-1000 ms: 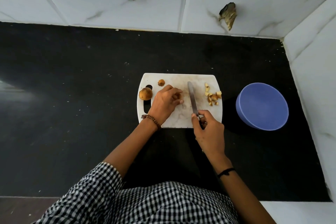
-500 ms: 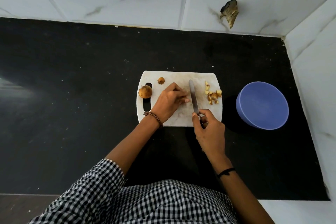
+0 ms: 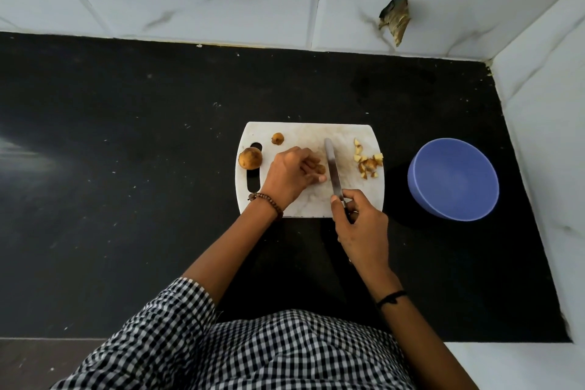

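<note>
A small brown potato piece (image 3: 320, 169) is pinched by the curled fingertips of the left hand (image 3: 289, 179), approx. mid-way across a white plastic cutting board w/ a slot handle (image 3: 304, 133). A steel-bladed kitchen knife (image 3: 331, 165) is gripped at its handle by the right hand (image 3: 361, 226), w/ fingers wrapped round it. The blade is laid lengthwise over the board, just right of the held piece; whether they touch cannot be told. A heap of diced potato bits (image 3: 368, 163) is seen on the board's right part, apart from the blade. A whole round brown potato (image 3: 250, 158) is set at the board's left edge by the slot, & a smaller brown potato stub (image 3: 277, 138) lies nr the far left corner. A round blue plastic bowl (image 3: 452, 179) is stood on the black stone countertop (image 3: 126, 168), right of the board & not touching it.
</note>
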